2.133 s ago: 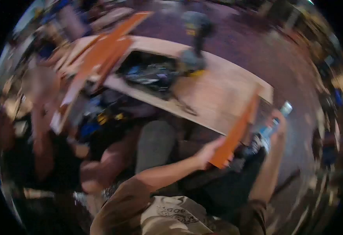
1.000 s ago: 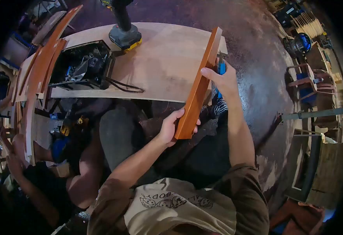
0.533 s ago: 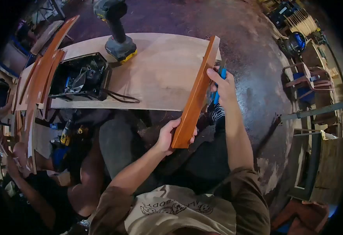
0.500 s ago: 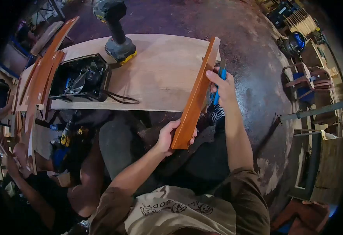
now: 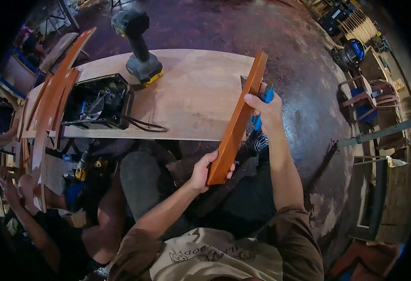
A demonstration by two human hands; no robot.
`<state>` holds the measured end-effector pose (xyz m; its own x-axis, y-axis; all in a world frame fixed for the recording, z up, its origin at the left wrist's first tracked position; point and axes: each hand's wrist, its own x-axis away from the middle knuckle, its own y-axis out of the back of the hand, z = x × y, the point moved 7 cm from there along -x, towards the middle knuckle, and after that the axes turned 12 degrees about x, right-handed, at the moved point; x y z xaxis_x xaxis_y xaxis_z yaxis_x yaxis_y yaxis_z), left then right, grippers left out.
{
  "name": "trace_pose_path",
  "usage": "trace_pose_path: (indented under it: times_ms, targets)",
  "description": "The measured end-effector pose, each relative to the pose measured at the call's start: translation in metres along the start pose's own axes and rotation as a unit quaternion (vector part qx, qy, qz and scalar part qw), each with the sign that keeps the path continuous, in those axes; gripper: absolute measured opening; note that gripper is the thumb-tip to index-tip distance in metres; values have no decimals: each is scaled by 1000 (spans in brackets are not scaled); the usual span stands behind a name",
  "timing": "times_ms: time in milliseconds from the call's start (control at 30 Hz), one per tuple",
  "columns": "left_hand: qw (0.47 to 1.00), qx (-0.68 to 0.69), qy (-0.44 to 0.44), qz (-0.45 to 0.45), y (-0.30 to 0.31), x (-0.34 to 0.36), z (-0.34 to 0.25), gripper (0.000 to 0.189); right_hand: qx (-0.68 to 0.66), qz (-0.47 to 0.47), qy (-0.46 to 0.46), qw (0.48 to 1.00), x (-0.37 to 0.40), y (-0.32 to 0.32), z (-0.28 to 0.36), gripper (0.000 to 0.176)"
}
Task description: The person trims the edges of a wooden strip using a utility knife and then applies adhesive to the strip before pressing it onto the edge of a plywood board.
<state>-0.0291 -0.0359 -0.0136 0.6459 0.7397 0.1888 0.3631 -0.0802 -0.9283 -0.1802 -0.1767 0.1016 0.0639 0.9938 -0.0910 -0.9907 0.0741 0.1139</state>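
Note:
A reddish-brown varnished wooden strip (image 5: 239, 122) slants across the space above my lap, its upper end over the right edge of the plywood bench top. My left hand (image 5: 201, 171) is closed round its lower end, thumb on the near side and fingertips showing beyond the far edge. Higher up, my right hand (image 5: 267, 110) grips the strip with the thumb on its face. That same hand also holds a blue utility knife (image 5: 268, 97), its thin grey blade pointing up and away. Part of the knife is hidden by my fingers.
On the plywood bench top (image 5: 191, 89) stand a cordless drill (image 5: 142, 51) and a black bin (image 5: 97, 103) with a strap. Several varnished strips (image 5: 51, 103) lie at its left end. A co-worker (image 5: 51, 229) sits at lower left, near a yellow drill (image 5: 81, 169).
The strip has rolled slightly in my hands, so its pale top edge no longer shows. The knife sits a little lower and the view has tilted slightly.

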Motion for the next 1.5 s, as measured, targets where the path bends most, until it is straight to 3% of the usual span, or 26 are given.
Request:
trace_pose_path:
  times_ms: [267,600,767,900,1067,1267,1333,1500]
  targets:
    - [999,-39,-13,9,-5,-1,1,53,-8,-61,-4,998,2,7,2,30]
    - [997,-81,-9,11,-3,-1,5,52,-74,-133,-26,988,-6,14,-9,32]
    - [996,-94,-3,10,-3,-1,5,54,-77,-139,-87,983,-6,23,-20,26]
    - [997,-64,-20,24,-5,-1,3,60,-74,-122,-97,985,-8,25,-25,24]
    - [998,-44,-28,34,-1,-4,3,63,-109,2,-76,991,-9,15,-23,22]
    - [999,-25,-25,35,-7,-2,0,65,-70,37,-69,994,-6,8,-19,22]
    - [995,-82,-49,-10,-12,-1,-5,64,-87,26,-70,993,-7,10,-21,22]
    - [991,-105,-79,-7,-10,-5,-7,67,-102,-36,-62,992,-6,13,-16,23]
